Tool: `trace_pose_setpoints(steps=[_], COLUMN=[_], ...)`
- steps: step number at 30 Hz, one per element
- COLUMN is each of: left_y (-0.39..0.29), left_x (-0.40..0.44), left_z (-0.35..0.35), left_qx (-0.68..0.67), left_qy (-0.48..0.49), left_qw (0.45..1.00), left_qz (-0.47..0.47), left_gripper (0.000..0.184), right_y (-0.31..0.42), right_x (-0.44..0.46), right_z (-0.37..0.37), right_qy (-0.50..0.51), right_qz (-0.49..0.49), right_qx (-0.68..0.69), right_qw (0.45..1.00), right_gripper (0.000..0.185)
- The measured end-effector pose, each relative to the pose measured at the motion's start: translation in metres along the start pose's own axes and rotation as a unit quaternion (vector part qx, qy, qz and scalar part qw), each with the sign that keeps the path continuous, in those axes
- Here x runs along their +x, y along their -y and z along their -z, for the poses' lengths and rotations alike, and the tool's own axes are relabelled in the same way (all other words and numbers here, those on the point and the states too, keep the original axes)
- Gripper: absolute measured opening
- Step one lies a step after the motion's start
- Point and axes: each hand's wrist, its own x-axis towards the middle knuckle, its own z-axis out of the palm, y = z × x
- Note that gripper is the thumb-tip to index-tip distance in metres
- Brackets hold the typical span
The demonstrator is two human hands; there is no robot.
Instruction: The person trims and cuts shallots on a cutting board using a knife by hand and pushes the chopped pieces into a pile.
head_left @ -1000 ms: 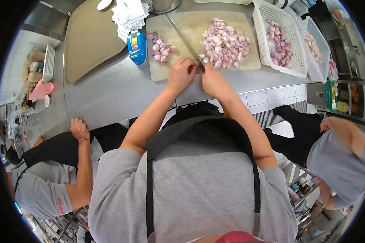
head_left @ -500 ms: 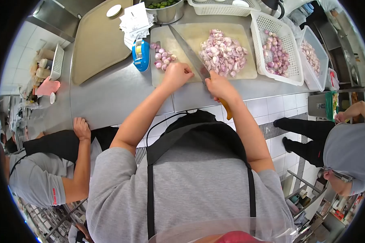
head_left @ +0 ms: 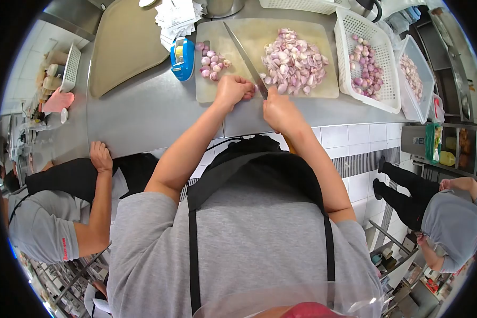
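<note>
My right hand (head_left: 281, 109) is closed round the yellow handle of a long kitchen knife (head_left: 243, 54). Its blade slants away to the far left over the white cutting board (head_left: 244, 34). Just left of the blade, my left hand (head_left: 233, 91) is pinched shut at the board's near edge, on what looks like a shallot, mostly hidden by the fingers. Beyond that hand lie several peeled whole shallots (head_left: 213, 64). A large heap of sliced shallots (head_left: 294, 63) covers the board's right part.
Right of the board stand a white basket (head_left: 344, 69) of whole shallots and a clear tub (head_left: 425, 98) of more shallots. On the left are a blue tape dispenser (head_left: 182, 63), paper slips (head_left: 176, 18) and a brown tray (head_left: 124, 45). Co-workers (head_left: 42, 222) stand on both sides.
My left hand has come closer to the knife blade, and the knife has turned slightly more upright. The view has shifted a little. The co-worker on the right has stepped farther away.
</note>
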Motion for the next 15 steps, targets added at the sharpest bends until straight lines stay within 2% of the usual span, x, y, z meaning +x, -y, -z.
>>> trace_pose_setpoints(steps=[3,10,12,15], left_y=[0.001,0.002,0.002,0.001], left_x=[0.001,0.001,0.002,0.001], left_z=[0.0,0.002,0.001,0.002], left_qx=[-0.009,-0.025,-0.008,-0.017], left_qy=[0.004,0.009,0.007,0.009], left_qw=[1.0,1.0,1.0,1.0], left_qz=[0.007,0.012,0.0,0.004], left_gripper=[0.011,0.01,0.011,0.011], right_y=[-0.006,0.003,0.001,0.003], right_x=[0.007,-0.001,0.002,0.007], right_z=[-0.018,-0.004,-0.01,-0.012], right_qy=[-0.055,0.002,-0.026,-0.031], right_qz=[0.028,-0.003,0.009,0.025], right_qx=[-0.035,0.01,-0.033,-0.026], right_qw=[0.997,1.0,0.999,0.999], right_gripper=[0.026,0.027,0.028,0.029])
